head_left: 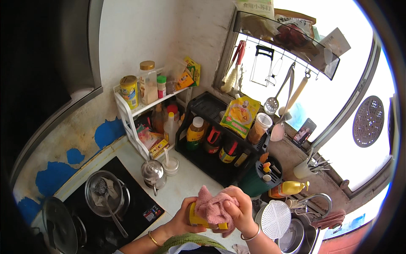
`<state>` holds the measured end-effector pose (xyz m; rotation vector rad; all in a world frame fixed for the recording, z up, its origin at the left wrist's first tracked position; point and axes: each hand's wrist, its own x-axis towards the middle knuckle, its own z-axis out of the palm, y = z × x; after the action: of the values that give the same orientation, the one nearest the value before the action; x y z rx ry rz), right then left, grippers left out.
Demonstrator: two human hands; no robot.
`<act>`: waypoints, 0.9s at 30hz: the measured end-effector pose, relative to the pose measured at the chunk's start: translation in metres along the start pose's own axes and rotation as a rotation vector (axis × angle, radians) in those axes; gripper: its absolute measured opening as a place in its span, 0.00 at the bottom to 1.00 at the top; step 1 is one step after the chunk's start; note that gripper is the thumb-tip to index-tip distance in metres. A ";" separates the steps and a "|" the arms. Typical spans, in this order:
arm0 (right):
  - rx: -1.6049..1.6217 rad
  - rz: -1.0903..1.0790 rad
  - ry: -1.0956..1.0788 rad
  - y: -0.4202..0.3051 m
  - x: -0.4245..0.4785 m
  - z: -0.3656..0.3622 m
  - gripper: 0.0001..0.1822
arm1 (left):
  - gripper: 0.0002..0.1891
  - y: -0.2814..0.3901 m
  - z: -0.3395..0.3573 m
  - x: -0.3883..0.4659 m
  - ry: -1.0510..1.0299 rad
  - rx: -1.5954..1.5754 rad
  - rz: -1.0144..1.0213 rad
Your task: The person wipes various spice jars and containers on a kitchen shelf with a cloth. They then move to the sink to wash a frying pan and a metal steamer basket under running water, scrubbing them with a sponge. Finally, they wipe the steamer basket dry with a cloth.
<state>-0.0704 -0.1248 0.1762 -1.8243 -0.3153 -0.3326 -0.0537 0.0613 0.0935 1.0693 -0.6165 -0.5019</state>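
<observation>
My left hand [181,216] grips a yellow-labelled container [194,214] from its left side, just above the counter's front. A crumpled pink cloth [213,204] covers most of the container's top and front, so its exact kind is hidden. On the right, my right hand [241,208] clutches that cloth against the container. Beyond my hands, a stainless steel pot with a spout [153,173] stands on the counter beside a small glass jar [171,165] with a white spoon in it.
At left, an induction cooktop [104,235] carries a pan [103,193] with a ladle. A white rack [139,109] and a black rack [203,104] hold seasonings at the back. To the right are a green knife holder [250,179], a white strainer [275,219] and a faucet [322,198].
</observation>
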 end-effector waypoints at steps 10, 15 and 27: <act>0.902 0.758 0.239 0.072 0.086 0.042 0.17 | 0.41 0.009 -0.066 0.037 0.103 0.418 0.461; 1.203 0.679 0.321 0.086 0.110 0.029 0.27 | 0.46 -0.004 -0.095 0.051 0.364 -0.467 0.079; 0.206 0.465 0.093 0.091 0.128 0.037 0.10 | 0.45 -0.025 -0.111 0.089 0.146 0.272 0.347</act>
<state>0.0845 -0.1083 0.1355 -1.6154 0.1382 -0.0554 0.0850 0.0650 0.0515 1.2116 -0.7361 -0.0367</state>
